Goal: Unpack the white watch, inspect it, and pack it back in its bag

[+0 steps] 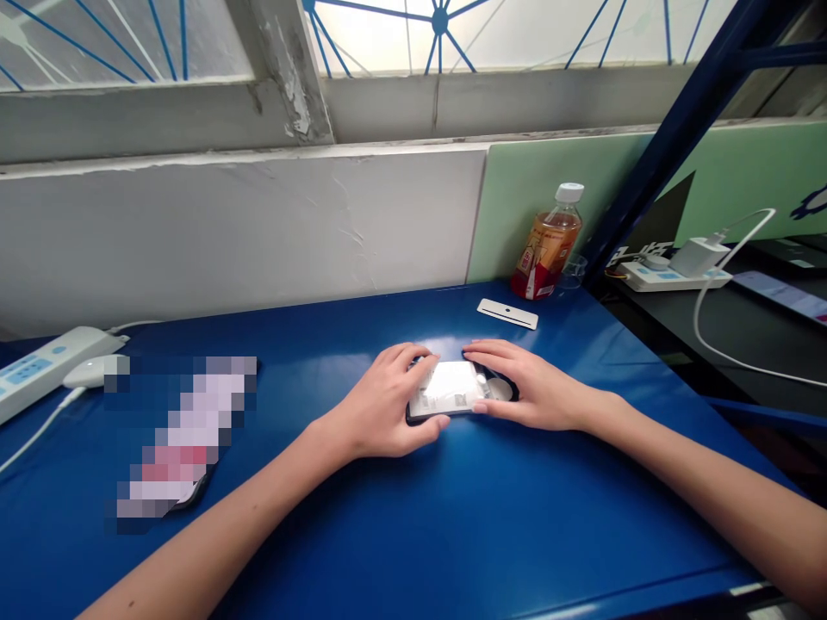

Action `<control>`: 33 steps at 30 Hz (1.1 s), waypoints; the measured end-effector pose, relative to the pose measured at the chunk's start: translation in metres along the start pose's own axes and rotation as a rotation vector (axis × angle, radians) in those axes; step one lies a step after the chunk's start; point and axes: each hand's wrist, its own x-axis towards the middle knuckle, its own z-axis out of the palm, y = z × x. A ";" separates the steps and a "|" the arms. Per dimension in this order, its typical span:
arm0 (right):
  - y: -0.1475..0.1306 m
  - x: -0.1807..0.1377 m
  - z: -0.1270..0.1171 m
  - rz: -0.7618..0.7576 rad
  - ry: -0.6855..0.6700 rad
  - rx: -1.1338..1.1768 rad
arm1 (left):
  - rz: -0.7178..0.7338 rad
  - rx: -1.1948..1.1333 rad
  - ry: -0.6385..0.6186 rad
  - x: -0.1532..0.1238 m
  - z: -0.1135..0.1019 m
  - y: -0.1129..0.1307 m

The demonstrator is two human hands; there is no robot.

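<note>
glossy blue counter [426, 534]; behind it, white and green wall panels [258, 237]. my left hand [389, 403] and right hand [539, 387] clasp opposite ends of a dark-edged item [445, 389], white-topped, glare-washed.

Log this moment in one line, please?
left hand: on flat black-and-white object | right hand: at its right end | support: shiny blue table

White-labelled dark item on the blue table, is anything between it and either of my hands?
Nothing visible. Your left hand and right hand flank the dark item at opposite ends, apparently touching it. The white strip and bottle sit farther back, beyond both hands.
</note>
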 end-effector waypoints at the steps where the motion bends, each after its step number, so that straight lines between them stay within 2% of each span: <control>1: -0.003 0.000 0.002 0.002 0.014 0.009 | -0.028 0.008 0.005 0.001 0.002 0.003; 4: -0.010 0.000 0.006 0.008 0.051 0.027 | -0.101 0.035 -0.030 0.004 0.011 0.013; 11: -0.017 0.001 0.012 0.049 0.109 -0.031 | -0.158 0.096 -0.154 0.005 0.022 0.022; 15: -0.017 0.004 0.015 0.064 0.132 -0.045 | -0.158 0.113 -0.152 0.005 0.023 0.021; 21: -0.014 0.005 0.013 -0.010 0.088 -0.056 | -0.166 0.112 -0.151 0.005 0.022 0.023; 28: 0.004 0.005 0.006 -0.039 0.033 0.087 | -0.162 0.082 -0.155 0.004 0.019 0.022; 33: 0.015 0.003 -0.002 -0.105 0.098 0.094 | -0.148 0.069 -0.118 0.002 0.015 0.015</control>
